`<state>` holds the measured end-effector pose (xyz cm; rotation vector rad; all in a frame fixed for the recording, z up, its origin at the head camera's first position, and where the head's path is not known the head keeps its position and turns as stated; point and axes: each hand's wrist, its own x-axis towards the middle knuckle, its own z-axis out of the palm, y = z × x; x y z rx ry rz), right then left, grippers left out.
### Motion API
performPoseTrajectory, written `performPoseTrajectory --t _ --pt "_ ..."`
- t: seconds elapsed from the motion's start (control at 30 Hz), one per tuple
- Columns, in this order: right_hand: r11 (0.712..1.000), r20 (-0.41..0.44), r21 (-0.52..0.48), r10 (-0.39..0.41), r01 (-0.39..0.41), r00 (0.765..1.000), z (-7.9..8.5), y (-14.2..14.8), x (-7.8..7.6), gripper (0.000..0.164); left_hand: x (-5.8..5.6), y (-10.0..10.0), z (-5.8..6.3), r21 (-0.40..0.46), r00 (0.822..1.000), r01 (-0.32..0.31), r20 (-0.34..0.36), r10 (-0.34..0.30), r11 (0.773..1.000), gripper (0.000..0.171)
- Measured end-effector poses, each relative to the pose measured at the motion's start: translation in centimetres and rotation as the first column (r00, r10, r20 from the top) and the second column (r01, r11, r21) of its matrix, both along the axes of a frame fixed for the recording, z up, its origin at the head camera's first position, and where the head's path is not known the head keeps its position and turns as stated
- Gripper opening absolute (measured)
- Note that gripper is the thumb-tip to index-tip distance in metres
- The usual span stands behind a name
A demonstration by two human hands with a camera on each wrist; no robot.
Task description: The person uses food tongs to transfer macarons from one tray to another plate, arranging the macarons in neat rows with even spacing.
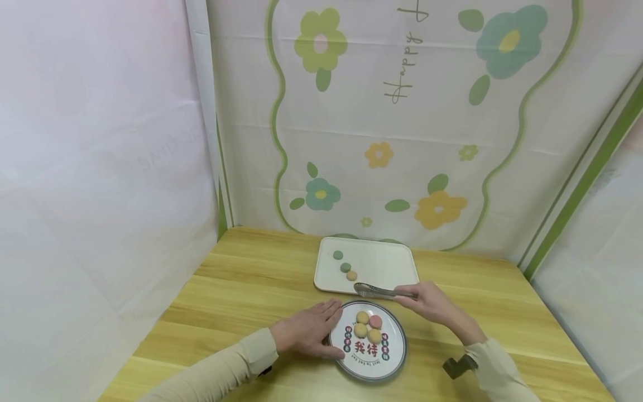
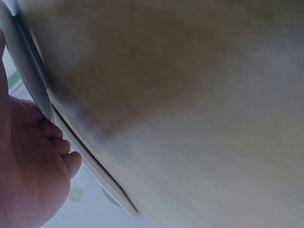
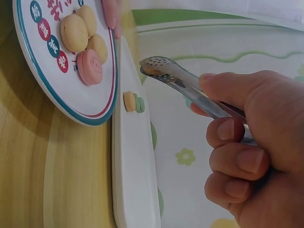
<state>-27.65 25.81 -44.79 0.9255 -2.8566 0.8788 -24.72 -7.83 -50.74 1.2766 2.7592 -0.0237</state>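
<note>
Clearly, in the head view, your right hand point(image 1: 429, 303) gripped the metal tongs point(image 1: 384, 292), their long axis running almost sideways out to its left, tips over the near edge of the tray point(image 1: 382, 268). The tan macaron point(image 1: 351, 276) lay on that tray just beyond those tips and slightly left, with the green macarons point(image 1: 345, 268) farther off along the same slant; your left fingertips were nearer to it than your right ones, but the tongs' tips were nearest of all. Your left hand point(image 1: 310, 329) rested at the plate point(image 1: 394, 329), fingers straight and together, thumb apart on the rim. From the left wrist, its fingers met the plate's edge, and no macaron showed. From the right wrist, your thumb and curled fingers pinched the tongs' arms nearly together; whether anything sat between the tips, you could not tell.
</note>
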Motion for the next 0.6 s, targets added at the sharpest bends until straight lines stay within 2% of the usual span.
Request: performPoseTrajectory --t 0.17,0.43,0.6 --pt "1.000 -0.005 0.015 0.024 -0.024 1.000 0.4 0.1 0.5 0.028 0.1 -0.1 0.2 0.003 1.000 0.002 -0.001 -0.002 1.000 0.108" --pt "0.999 0.089 0.037 0.030 -0.034 0.996 0.9 0.1 1.4 0.033 0.0 -0.1 0.1 0.004 1.000 0.002 0.004 -0.002 1.000 0.108" --pt "0.998 0.110 0.025 0.056 -0.059 0.992 0.9 0.2 2.2 0.035 0.1 -0.1 0.1 -0.001 1.000 0.002 0.007 -0.002 1.000 0.108"
